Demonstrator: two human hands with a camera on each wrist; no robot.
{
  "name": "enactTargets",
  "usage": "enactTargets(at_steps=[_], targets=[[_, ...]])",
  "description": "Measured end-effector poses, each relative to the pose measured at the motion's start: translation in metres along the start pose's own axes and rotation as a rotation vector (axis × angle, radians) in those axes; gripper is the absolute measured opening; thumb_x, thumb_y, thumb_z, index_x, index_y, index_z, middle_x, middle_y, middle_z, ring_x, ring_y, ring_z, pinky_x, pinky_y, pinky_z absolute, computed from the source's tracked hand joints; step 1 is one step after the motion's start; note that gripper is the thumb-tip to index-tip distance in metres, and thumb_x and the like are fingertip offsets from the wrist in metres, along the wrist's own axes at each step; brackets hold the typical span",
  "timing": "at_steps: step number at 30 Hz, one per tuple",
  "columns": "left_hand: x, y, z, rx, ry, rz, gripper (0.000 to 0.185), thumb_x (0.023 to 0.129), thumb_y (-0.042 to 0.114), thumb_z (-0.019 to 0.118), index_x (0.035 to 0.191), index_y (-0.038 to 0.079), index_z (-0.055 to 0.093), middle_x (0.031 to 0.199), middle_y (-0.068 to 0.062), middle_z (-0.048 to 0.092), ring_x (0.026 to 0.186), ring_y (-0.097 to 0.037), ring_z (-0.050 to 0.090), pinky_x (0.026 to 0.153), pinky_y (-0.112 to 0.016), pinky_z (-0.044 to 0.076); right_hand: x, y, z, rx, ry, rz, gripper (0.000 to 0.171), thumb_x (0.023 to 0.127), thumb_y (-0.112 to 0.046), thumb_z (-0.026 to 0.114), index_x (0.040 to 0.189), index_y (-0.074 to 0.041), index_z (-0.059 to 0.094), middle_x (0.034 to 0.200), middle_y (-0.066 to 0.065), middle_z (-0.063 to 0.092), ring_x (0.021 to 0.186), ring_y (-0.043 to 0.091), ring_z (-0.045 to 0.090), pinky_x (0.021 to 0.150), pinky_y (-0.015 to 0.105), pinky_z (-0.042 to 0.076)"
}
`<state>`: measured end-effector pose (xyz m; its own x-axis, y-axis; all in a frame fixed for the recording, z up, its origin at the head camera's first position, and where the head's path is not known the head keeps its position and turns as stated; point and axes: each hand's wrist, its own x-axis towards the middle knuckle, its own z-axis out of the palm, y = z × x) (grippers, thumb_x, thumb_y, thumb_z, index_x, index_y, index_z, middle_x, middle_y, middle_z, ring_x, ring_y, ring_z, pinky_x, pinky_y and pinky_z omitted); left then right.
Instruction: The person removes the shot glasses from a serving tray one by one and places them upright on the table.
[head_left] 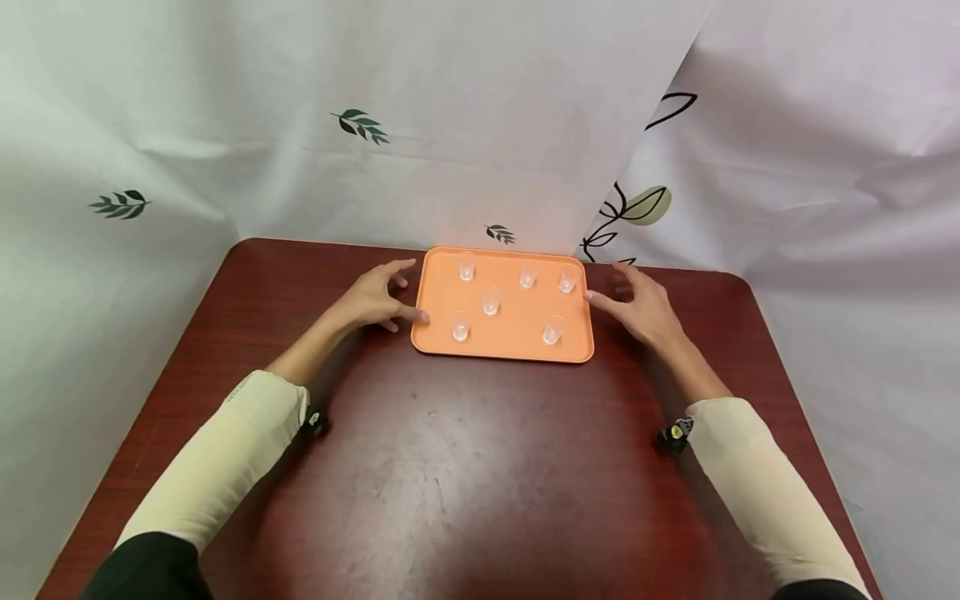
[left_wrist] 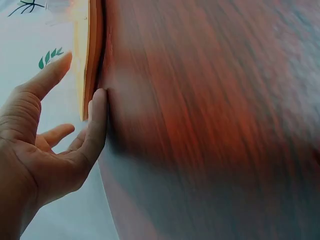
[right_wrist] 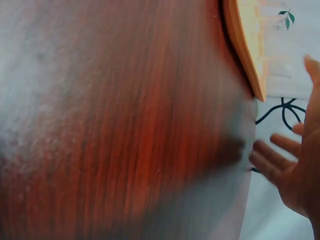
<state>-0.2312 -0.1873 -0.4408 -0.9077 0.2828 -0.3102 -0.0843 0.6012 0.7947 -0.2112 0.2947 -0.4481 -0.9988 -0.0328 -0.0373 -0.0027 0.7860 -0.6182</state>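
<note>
Orange tray (head_left: 510,346) sits at table (head_left: 465,475) far edge, 12 o'clock from the person, carrying six small clear glasses (head_left: 491,300). Left hand (head_left: 371,298) at tray's 9 o'clock: fingers spread and relaxed, thumb tip touching tray rim, nothing gripped. Right hand (head_left: 641,307) at 3 o'clock: fingers spread, tips at rim, nothing gripped.

The tabletop (head_left: 480,467) looks like dark reddish wood veneer, grain running lengthwise, pretty glossy with a big light glare on it. The tray (head_left: 510,337) is matt orange plastic, smooth. The little cups (head_left: 491,300) are clear, glass or plastic, can't tell. The backdrop (head_left: 480,125) is thin white cloth, creased, with printed leaves.
</note>
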Motion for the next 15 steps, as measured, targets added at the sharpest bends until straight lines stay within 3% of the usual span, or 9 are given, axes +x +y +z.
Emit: enactTargets(at_steps=[5, 11, 15], targets=[[0.004, 0.001, 0.002, -0.034, -0.031, 0.013, 0.119, 0.084, 0.020, 0.103, 0.180, 0.023, 0.032, 0.166, -0.022, 0.045, 0.077, -0.026, 0.076, 0.070, -0.040, 0.074, 0.006, -0.001, 0.008, 0.111, 0.013, -0.073, 0.093, 0.090, -0.051, 0.096, 0.164, -0.009, 0.057, 0.160, 0.018, 0.065, 0.138, 0.041, 0.069, 0.121, 0.061, 0.058], [0.012, 0.002, 0.005, -0.063, -0.051, 0.030, 0.116, 0.083, 0.009, 0.102, 0.178, 0.016, 0.037, 0.170, -0.023, 0.040, 0.080, -0.025, 0.073, 0.070, -0.037, 0.074, 0.009, -0.002, 0.019, 0.230, 0.053, -0.102, 0.080, 0.088, -0.032, 0.100, 0.156, -0.005, 0.065, 0.149, 0.021, 0.072, 0.130, 0.041, 0.073, 0.117, 0.058, 0.061], [0.016, 0.003, 0.006, -0.089, -0.054, 0.027, 0.112, 0.081, 0.003, 0.102, 0.175, 0.012, 0.043, 0.167, -0.024, 0.039, 0.088, -0.026, 0.072, 0.070, -0.036, 0.074, 0.011, -0.007, 0.023, 0.292, 0.081, -0.114, 0.076, 0.087, -0.027, 0.101, 0.153, -0.004, 0.069, 0.144, 0.022, 0.075, 0.128, 0.040, 0.076, 0.114, 0.045, 0.066]])
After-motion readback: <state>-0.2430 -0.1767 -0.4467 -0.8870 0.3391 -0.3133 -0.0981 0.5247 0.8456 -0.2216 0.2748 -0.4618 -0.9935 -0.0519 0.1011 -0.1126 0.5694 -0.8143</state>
